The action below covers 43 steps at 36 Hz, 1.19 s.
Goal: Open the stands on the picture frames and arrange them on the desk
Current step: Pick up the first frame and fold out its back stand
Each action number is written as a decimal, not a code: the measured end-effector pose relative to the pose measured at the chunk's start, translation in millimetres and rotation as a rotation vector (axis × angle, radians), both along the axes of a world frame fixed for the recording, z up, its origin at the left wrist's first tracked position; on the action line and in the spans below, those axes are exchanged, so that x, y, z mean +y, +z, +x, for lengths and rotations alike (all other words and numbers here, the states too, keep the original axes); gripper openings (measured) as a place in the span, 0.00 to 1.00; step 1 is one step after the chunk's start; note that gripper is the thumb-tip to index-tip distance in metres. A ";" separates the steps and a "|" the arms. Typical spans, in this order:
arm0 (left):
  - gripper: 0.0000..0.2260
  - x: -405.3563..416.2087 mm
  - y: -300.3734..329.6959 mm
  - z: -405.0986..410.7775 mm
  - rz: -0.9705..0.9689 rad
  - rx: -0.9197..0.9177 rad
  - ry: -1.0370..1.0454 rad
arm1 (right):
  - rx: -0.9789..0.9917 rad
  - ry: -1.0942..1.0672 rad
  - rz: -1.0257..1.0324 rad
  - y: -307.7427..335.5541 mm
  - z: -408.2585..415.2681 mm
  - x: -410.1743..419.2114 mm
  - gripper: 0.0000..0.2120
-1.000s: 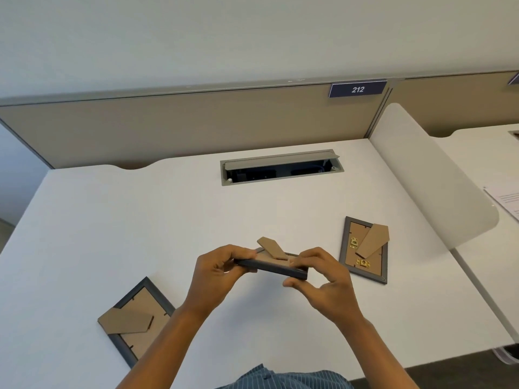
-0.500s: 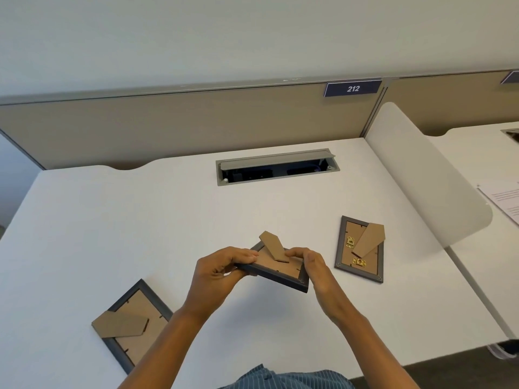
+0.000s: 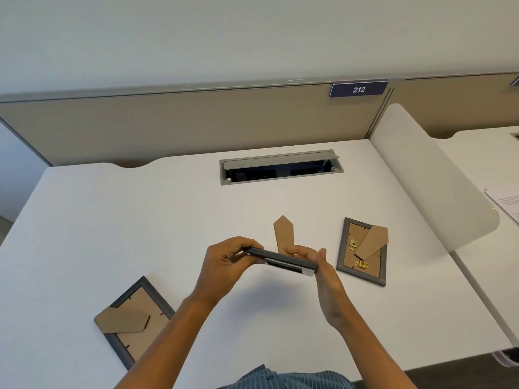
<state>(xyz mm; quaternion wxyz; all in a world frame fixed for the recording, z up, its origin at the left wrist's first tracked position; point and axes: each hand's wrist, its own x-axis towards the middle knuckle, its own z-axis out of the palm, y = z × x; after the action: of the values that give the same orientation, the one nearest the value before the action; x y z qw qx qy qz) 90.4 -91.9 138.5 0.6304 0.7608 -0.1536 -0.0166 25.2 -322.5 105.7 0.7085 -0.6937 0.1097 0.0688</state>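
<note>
Since the last frame I've tipped the held frame [image 3: 280,260] edge-on, stand [image 3: 283,234] swung up; my left hand [image 3: 224,266] and right hand [image 3: 323,269] grip its ends above the desk [image 3: 140,220].

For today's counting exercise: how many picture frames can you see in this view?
3. One held frame is between both hands above the desk; one left frame lies face down near-left; one right frame lies face down on the right. None seems hidden.
</note>
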 end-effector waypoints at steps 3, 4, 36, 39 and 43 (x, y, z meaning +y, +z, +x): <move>0.11 -4.7 -0.5 7.5 -0.009 0.003 -0.003 | 0.026 -0.001 0.068 -6.5 -2.6 -3.8 0.42; 0.11 -6.5 -1.6 10.2 -0.011 0.006 -0.004 | 0.068 -0.024 0.111 -7.9 -2.9 -5.6 0.44; 0.13 -50.7 -46.8 90.8 0.257 0.147 -0.056 | 0.360 -0.291 0.328 -37.4 48.7 -13.1 0.38; 0.13 -50.5 -49.6 92.5 0.258 0.156 -0.060 | 0.376 -0.277 0.334 -39.6 49.3 -13.3 0.39; 0.12 -50.8 -52.3 95.0 0.257 0.165 -0.058 | 0.400 -0.266 0.358 -43.6 50.8 -13.4 0.39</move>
<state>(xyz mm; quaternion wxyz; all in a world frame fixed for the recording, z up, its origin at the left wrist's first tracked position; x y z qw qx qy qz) 185.4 -142.7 86.2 0.5377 0.8264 -0.1199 -0.1165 76.0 -335.9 62.1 0.7867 -0.5100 0.3230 0.1288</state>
